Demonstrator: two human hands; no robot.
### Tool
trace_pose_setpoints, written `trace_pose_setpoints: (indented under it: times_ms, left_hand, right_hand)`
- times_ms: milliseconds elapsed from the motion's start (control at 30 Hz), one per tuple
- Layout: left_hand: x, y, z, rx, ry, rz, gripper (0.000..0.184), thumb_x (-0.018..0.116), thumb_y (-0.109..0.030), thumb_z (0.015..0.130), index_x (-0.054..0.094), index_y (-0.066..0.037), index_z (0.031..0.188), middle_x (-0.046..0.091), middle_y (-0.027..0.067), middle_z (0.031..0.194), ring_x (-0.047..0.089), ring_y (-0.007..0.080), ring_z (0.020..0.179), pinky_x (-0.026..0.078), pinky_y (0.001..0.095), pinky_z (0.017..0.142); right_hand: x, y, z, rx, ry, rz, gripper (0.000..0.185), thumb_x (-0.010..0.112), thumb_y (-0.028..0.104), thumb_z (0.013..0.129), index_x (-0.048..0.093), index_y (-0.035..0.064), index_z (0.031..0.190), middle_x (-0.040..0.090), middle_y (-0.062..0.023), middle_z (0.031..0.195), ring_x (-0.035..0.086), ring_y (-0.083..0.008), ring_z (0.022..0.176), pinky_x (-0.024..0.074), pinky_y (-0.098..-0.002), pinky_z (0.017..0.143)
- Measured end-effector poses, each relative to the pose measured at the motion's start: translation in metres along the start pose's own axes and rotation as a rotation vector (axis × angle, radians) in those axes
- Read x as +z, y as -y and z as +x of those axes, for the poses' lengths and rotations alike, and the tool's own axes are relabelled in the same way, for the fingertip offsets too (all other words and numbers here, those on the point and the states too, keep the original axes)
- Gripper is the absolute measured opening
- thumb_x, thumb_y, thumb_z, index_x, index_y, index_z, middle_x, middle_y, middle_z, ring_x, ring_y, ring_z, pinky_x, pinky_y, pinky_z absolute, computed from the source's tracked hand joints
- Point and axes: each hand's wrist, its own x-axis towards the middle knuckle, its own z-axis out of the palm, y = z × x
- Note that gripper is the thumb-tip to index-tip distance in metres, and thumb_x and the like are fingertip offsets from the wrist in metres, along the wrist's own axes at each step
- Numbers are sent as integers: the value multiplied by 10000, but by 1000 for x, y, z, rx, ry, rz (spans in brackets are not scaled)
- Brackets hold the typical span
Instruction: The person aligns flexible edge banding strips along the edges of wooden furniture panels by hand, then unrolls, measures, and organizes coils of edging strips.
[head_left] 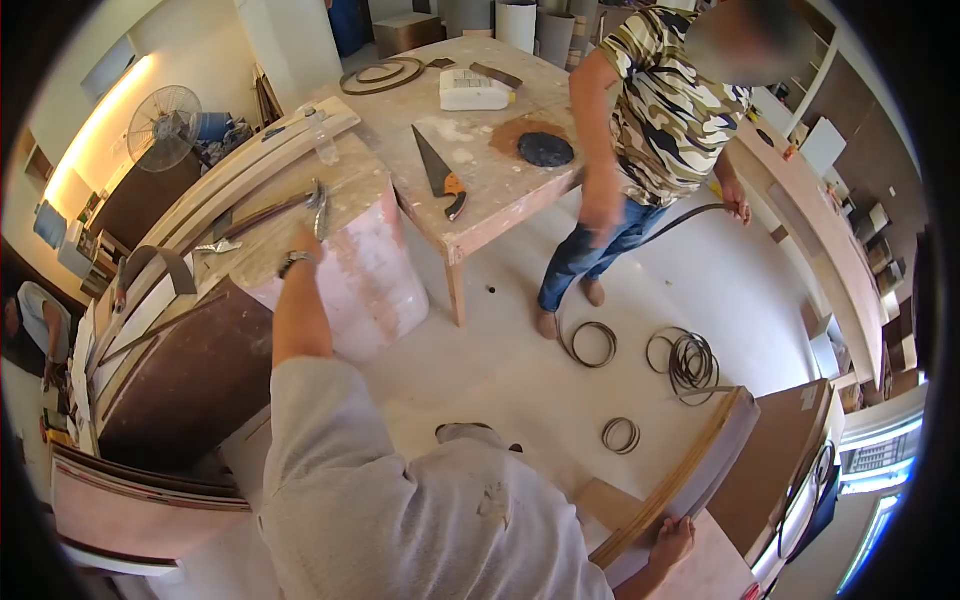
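Several strip coils [690, 372] lie loose, so likely unfinished; my right hand [673, 543] has fingers curled over the curved panel [700, 455], left hand [303, 243] near metal tool [319, 198], fingers can't tell.

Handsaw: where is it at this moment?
In the head view, the handsaw lies on the worktable at upper centre, left of the black disc, nearer than the white jug.

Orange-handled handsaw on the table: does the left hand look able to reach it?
Probably, with a longer reach: nothing covers the handsaw, and only open space shows between it and the left hand.
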Motion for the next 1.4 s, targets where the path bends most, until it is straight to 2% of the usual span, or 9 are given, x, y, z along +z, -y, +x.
trace_pose_setpoints:
  times_ms: [167,333,367,500,633,933,1133,1233,1400]
  left_hand:
    - [-46,19,-4,-238,154,62,669,406,-200,904,66,-64,1465,532,237,1250,546,352,1135,452,445,927]
    - [4,43,30,-192,204,168,583,300,-162,912,120,-10,1445,545,264,1210,543,351,1130,437,466,939]
    - [11,47,35,-129,217,148,513,329,-173,918,290,35,1385,556,254,1198,537,331,1145,368,453,1020]
    - [46,60,64,5,212,341,452,392,-207,920,445,57,1282,591,238,1152,601,331,1047,400,476,987]
    - [104,101,123,-263,150,-30,649,317,-66,908,-3,-116,1470,636,229,972,657,304,740,523,416,552]
    - [49,74,83,-473,404,-353,606,289,-80,930,27,-125,1474,621,194,843,535,232,509,427,360,419]
    - [80,95,95,-260,169,-7,569,302,-78,927,108,-102,1462,632,184,829,576,236,513,406,323,379]
    - [48,71,65,-351,330,-59,656,379,-134,912,37,-100,1471,550,221,1227,576,352,1082,488,509,846]
    - [34,54,44,-388,300,-71,511,406,-181,920,292,-50,1400,568,222,1197,588,355,1056,500,487,835]
  right_hand:
    - [-14,-7,19,-33,136,53,107,535,205,921,529,105,958,553,-14,736,523,-107,609,408,-210,516]
    - [-13,-9,10,-8,26,72,169,541,184,917,520,74,1043,546,-23,729,525,-117,604,407,-213,509]
    - [-10,-8,8,-6,-7,97,198,545,169,914,506,59,1074,553,-38,726,534,-126,587,411,-218,486]
    - [-2,2,-3,13,-103,106,259,551,146,908,484,31,1129,572,-70,725,558,-148,550,432,-230,465]
    - [-1,2,-3,8,-126,90,211,554,151,908,497,38,1077,586,-71,715,574,-146,540,450,-229,459]
    - [6,2,-10,-29,-142,105,166,558,154,907,519,38,1018,592,-70,706,578,-138,529,454,-218,439]
    - [9,4,-13,-32,-147,89,173,558,152,905,526,27,1019,595,-71,708,580,-134,524,457,-215,436]
    - [9,4,-13,-43,-152,82,175,558,153,905,531,19,1014,595,-71,708,580,-133,522,455,-208,434]
    - [9,6,-15,-44,-137,75,182,554,149,907,525,10,1021,592,-70,706,579,-132,521,454,-204,432]
